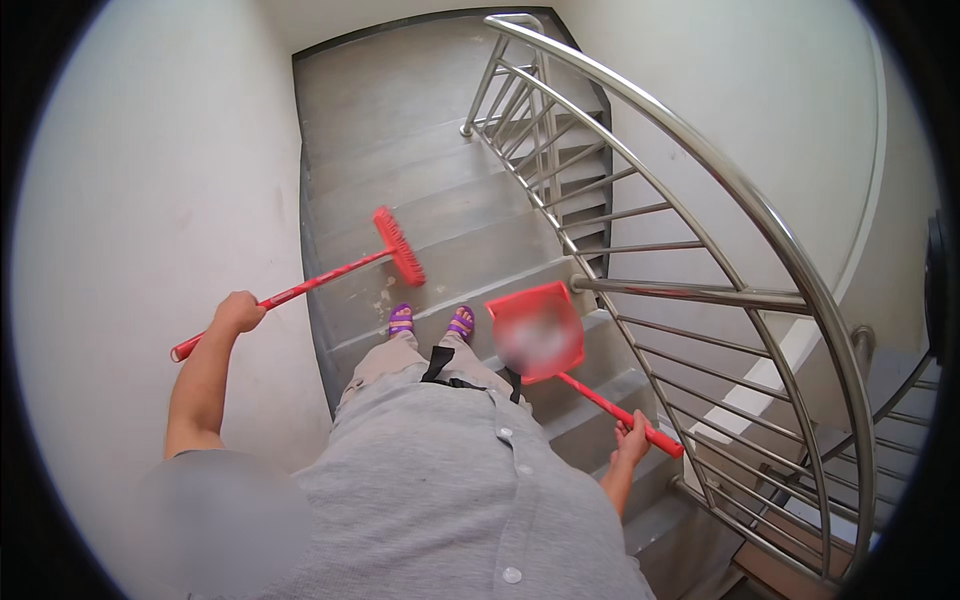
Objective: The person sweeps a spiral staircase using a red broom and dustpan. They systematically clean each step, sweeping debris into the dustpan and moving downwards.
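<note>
My left hand grips the red handle of a broom near its upper end. The broom's bristled head is over the grey stair treads, ahead and left of my feet. In my right hand is the red handle of a long-handled dustpan, held close to the handle's end. The pan is beside my right foot, near the railing. A blurred patch covers the pan's inside, so its contents cannot be made out. Whether the pan rests on a step is unclear.
Grey concrete stairs descend ahead to a landing. A stainless steel railing runs along the right, close to the dustpan. A pale wall borders the left side. My feet, in purple sandals, stand on a step.
</note>
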{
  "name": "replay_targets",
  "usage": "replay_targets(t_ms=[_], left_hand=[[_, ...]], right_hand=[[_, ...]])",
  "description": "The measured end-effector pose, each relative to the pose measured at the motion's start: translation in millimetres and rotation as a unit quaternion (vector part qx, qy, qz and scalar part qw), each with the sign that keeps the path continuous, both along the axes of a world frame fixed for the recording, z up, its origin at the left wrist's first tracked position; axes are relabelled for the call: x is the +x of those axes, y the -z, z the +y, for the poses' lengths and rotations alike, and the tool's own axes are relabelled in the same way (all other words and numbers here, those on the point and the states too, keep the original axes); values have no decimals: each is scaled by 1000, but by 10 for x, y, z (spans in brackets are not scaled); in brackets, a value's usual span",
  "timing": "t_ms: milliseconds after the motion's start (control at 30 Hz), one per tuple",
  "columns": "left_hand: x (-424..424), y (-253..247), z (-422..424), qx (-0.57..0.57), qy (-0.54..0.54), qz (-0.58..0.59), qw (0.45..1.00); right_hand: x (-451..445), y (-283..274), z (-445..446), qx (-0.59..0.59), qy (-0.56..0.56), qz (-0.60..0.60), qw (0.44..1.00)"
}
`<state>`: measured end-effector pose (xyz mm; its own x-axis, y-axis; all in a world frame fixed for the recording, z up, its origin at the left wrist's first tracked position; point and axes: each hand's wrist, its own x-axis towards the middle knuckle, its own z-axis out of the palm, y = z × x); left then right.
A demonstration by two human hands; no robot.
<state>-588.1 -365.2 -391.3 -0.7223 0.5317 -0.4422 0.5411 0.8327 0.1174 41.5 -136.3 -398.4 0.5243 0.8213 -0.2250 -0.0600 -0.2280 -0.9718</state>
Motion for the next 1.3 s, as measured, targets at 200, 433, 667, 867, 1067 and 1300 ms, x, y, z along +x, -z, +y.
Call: replay_targets(t_ms=[200, 433, 667, 867, 1067, 1300], left_hand=[[246, 364, 310, 35, 18, -22, 999], [149, 319, 191, -27, 3, 25, 999], [-85, 122, -359, -142, 14, 85, 986], [-108, 43, -497, -195, 45, 130, 971], [-248, -37, -363, -188, 51, 166, 967], [-535, -207, -57, -156, 52, 196, 967]], right_hand=[[-4, 3, 56, 1, -24, -3, 1000], [-86, -45, 15, -2, -18, -1, 1000], [-98, -37, 33, 9, -22, 3, 1000], [-243, -116, 66, 13, -40, 5, 999], [-364, -162, 61, 15, -39, 1, 999], [-499, -218, 50, 34, -17, 18, 999]])
